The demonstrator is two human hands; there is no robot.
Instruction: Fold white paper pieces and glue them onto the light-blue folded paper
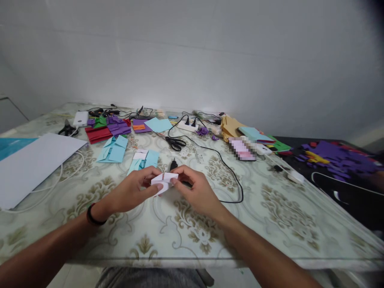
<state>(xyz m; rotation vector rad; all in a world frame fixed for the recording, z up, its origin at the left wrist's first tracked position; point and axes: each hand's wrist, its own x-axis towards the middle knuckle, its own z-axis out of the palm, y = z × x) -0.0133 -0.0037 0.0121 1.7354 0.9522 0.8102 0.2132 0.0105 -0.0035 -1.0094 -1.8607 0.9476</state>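
Observation:
Between my two hands is a small folded piece of white paper (164, 181), raised slightly over the table. My left hand (132, 190) pinches its left side, thumb on top. On its right edge, my right hand (195, 187) grips with thumb and fingertips. Just behind the paper lies a black tool (173, 164) with a pointed tip and a cord, partly hidden by my hands. Folded light-blue paper pieces (152, 157) lie beyond my left hand, with another light-blue folded stack (113, 149) farther left.
Black-handled scissors (175, 143) lie mid-table, near a white power strip (188, 126) with black plugs. A black cable (231, 168) loops at right. White sheets (42, 168) cover the left side. A phone (242, 149) lies right; purple scraps (327, 158) fill a dark surface beyond.

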